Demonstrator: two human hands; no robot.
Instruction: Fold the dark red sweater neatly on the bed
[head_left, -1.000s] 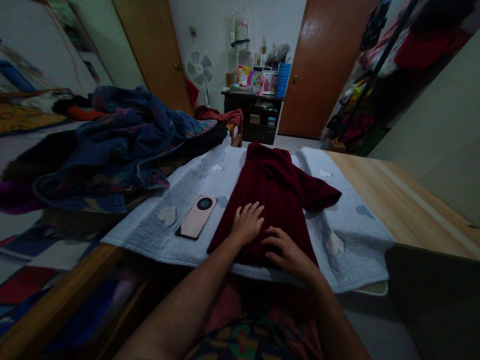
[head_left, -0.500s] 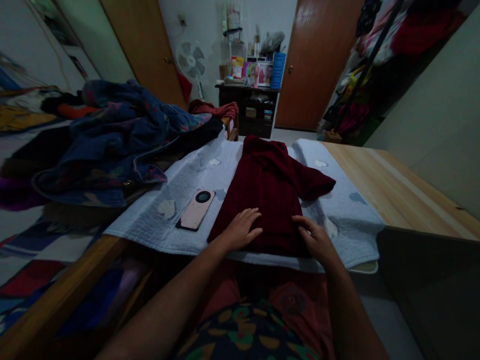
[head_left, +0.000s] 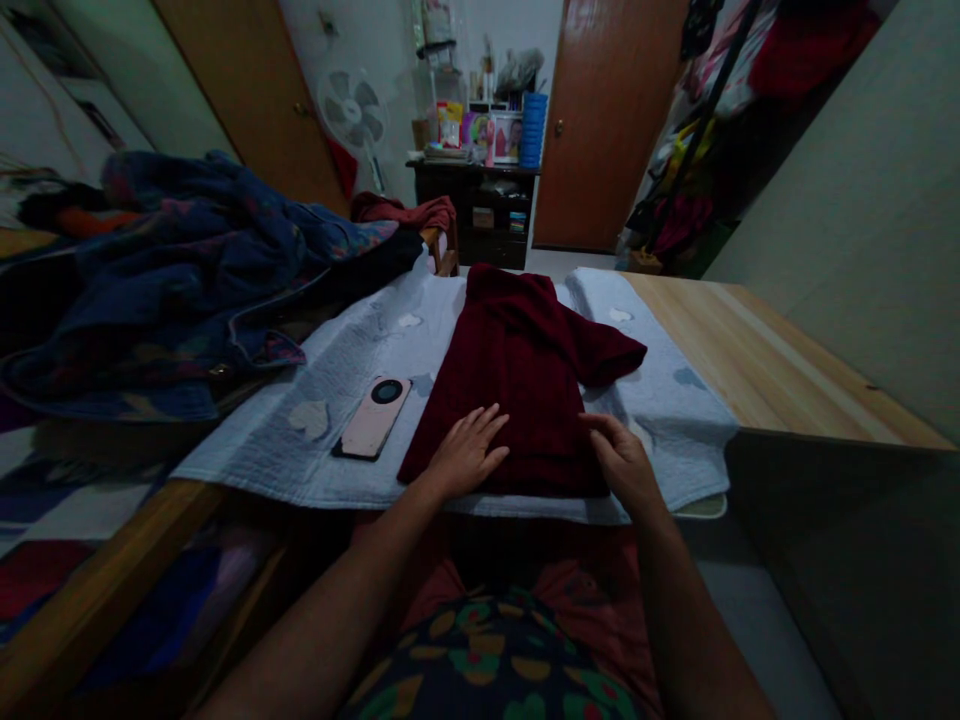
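A dark maroon short-sleeved shirt [head_left: 517, 350] lies spread on a pale blue-grey quilted cloth [head_left: 442, 300], one sleeve stretched out to the right. On the lower left part of the shirt rests my left hand [head_left: 465, 455], palm down with its fingers laid flat. At the shirt's right edge is my right hand [head_left: 619, 455], thumb and forefinger drawn together on the fabric. A pink phone [head_left: 375, 425] with a round black camera ring lies left of the shirt, apart from both hands.
A heap of clothes with a blue denim garment [head_left: 195, 270] lies to the left. A wooden board [head_left: 780, 360] adjoins the cloth on the right. Behind stand a fan [head_left: 352, 108], a dark cabinet [head_left: 435, 210] and a brown door [head_left: 592, 130]. A wooden rail [head_left: 112, 575] runs along the lower left.
The whole view has shifted, so things appear slightly farther left and higher. The right thumb and forefinger look closer together. The left hand stays flat on the shirt, which keeps its shape.
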